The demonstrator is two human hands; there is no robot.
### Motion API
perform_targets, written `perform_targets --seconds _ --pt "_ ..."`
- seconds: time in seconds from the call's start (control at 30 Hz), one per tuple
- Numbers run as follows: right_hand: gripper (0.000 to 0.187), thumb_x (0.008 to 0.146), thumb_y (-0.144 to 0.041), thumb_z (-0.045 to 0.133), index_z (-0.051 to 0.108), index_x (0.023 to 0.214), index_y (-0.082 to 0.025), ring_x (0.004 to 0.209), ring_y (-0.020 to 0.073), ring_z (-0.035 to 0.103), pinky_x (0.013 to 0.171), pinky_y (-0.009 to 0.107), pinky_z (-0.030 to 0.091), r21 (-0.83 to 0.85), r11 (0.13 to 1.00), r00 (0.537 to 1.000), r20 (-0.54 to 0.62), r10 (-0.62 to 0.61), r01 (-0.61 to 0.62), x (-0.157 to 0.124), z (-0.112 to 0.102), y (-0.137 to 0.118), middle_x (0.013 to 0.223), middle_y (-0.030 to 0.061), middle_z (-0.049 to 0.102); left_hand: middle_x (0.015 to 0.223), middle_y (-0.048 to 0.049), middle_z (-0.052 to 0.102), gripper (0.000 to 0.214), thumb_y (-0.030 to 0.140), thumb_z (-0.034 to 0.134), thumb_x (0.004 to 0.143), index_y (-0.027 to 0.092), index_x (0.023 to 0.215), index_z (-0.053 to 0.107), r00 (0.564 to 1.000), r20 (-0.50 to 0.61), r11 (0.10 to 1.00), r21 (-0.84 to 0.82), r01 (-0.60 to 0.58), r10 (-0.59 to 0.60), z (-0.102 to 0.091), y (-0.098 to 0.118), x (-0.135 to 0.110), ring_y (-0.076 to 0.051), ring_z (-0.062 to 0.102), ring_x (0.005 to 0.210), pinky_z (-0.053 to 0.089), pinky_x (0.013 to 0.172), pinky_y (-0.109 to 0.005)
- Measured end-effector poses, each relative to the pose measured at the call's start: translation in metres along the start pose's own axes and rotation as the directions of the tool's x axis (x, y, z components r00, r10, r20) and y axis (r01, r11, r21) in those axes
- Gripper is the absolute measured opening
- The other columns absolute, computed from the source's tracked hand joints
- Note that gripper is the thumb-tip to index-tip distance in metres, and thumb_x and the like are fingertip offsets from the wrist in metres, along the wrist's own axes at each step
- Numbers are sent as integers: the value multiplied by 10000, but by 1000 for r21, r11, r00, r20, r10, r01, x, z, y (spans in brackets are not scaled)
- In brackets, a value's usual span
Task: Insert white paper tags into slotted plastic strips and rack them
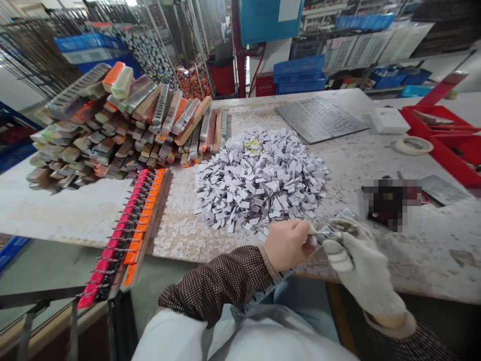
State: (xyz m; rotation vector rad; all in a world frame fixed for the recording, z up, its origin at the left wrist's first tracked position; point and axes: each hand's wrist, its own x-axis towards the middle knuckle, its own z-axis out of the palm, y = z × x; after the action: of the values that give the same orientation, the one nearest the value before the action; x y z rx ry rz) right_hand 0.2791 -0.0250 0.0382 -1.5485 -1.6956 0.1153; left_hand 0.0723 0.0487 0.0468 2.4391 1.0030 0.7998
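Observation:
My bare left hand [288, 244] is closed in a fist round a long slotted metal strip [263, 291] that runs from my lap up over the table edge. My right hand [356, 260] wears a white glove and pinches a small grey piece [340, 226] at the strip's upper end, right beside my left hand. Just beyond both hands lies a big heap of small white tags [259, 178] on the worn table [413, 250].
A tall stack of slotted bars [112, 125] with orange, green and grey ends lies at the left. Red and orange comb strips [128, 235] overhang the front edge. A grey metal plate [319, 118], a tape roll [413, 145] and red trays [447, 135] sit at the right.

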Motion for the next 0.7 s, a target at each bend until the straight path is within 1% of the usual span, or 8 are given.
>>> perform_targets --seconds 0.13,0.23,0.33,0.43,0.47,0.53,0.6,0.7 --pt "383 1112 -555 561 774 1015 -252 1297 329 716 1157 559 591 72 995 995 -67 79 -74 -3 19 -17 1261 131 799 1086 -93 809 59 194 600 997 196 1045 635 983 -1 978 106 -181 182 7 0 -16 -217 768 898 621 805 -333" --pt "408 1092 -606 587 796 1036 -260 1181 303 760 1069 492 638 167 975 989 0 149 -147 -5 23 -16 1159 99 828 1164 -112 809 82 184 541 1071 196 1063 622 976 -10 971 111 -214 216 9 -4 -24 -212 776 968 638 871 -347" --pt "477 1078 -673 563 811 1043 -267 1087 289 780 1013 459 659 175 969 985 57 165 -173 -5 19 -13 1088 79 841 1215 -131 795 61 198 566 1080 198 1073 627 977 -1 976 39 -214 214 8 -4 -30 -226 771 1038 641 945 -380" --pt "463 1083 -654 556 797 950 -281 997 278 782 1008 453 660 158 976 988 72 138 -148 0 12 -15 983 58 835 1186 -133 780 170 311 686 1048 191 1161 645 999 -21 965 -260 -36 32 1 0 -32 -235 750 1017 637 927 -384" --pt "428 1087 -615 571 783 918 -284 995 275 780 1017 450 657 169 978 991 80 109 -122 2 9 -17 961 52 829 1147 -119 774 266 368 725 1036 188 1214 645 998 10 918 -393 63 -64 -3 1 -32 -218 734 948 631 874 -362" --pt "334 1089 -517 604 771 915 -286 1058 273 780 1035 431 654 210 977 994 103 24 -46 7 2 -21 1017 55 831 1040 -69 750 396 489 762 1022 185 1249 651 969 157 758 -603 248 -193 -12 0 -31 -173 671 813 589 767 -307" --pt "245 1081 -438 628 774 951 -290 1141 267 778 1016 391 663 236 971 990 129 -61 29 13 -6 -26 1132 60 832 873 -13 678 429 599 746 1020 177 1056 675 928 331 640 -679 359 -171 -21 -2 -28 -139 583 725 516 695 -267" --pt "265 1077 -408 611 763 893 -293 1196 267 778 991 361 676 260 964 976 192 -106 54 16 -15 -29 1166 65 828 670 43 488 608 706 699 1020 186 743 553 868 491 622 -658 424 -71 -30 -5 -24 -112 456 657 401 627 -242"
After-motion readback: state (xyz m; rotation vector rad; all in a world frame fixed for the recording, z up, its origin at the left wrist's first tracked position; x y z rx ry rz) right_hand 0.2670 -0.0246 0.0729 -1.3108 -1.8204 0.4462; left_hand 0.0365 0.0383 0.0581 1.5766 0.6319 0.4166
